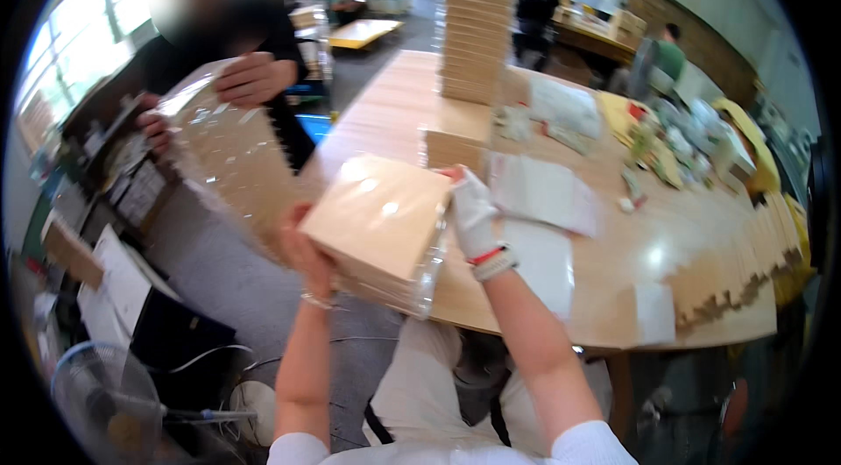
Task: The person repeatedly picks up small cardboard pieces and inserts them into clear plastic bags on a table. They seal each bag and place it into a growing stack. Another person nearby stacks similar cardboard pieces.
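Between my hands is a stack of square tan boards in clear plastic wrap, held over the table's near edge. My left hand grips its left side, with the fingers partly hidden behind it. My right hand, in a white glove with bare fingertips, holds the plastic at the far right corner. Loose film hangs along the stack's right side. At the left, a person in dark clothes holds a longer plastic-wrapped stack of tan boards with both hands; its lower end comes close behind my left hand.
On the wooden table stands a tall stack of boards. White plastic sheets lie to its right, beyond them a heap of bags and small items. Board pieces line the right edge. A fan stands at lower left.
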A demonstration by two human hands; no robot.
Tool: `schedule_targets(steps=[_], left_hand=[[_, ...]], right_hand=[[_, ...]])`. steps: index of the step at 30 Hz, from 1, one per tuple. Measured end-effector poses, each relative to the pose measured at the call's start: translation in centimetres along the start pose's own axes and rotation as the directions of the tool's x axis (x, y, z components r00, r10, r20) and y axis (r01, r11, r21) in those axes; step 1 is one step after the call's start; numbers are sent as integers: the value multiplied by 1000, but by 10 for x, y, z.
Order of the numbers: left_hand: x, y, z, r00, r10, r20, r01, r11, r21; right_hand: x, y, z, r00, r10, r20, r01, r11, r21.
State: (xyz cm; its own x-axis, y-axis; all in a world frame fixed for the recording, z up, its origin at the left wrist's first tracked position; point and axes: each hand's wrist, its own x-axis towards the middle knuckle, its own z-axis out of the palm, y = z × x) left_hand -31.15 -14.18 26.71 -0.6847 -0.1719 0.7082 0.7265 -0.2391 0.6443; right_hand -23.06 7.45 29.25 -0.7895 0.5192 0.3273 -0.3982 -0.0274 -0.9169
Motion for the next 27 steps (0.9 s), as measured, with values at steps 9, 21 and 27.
schedule_targets(steps=[9, 21, 27], left_hand=[[-101, 92, -1, 902, 360, 237, -360, 932, -44], [-304, 2, 195, 77, -356, 931, -444, 824, 351], [-322, 61, 232, 207, -33, 978, -74, 996, 49]], right_hand=[[-156, -25, -189, 938, 85, -335, -185, 942, -280], [-283, -71, -395, 872, -170, -459, -471, -32, -882], [-282, -65, -435, 777, -146, -612, -573, 237, -784]])
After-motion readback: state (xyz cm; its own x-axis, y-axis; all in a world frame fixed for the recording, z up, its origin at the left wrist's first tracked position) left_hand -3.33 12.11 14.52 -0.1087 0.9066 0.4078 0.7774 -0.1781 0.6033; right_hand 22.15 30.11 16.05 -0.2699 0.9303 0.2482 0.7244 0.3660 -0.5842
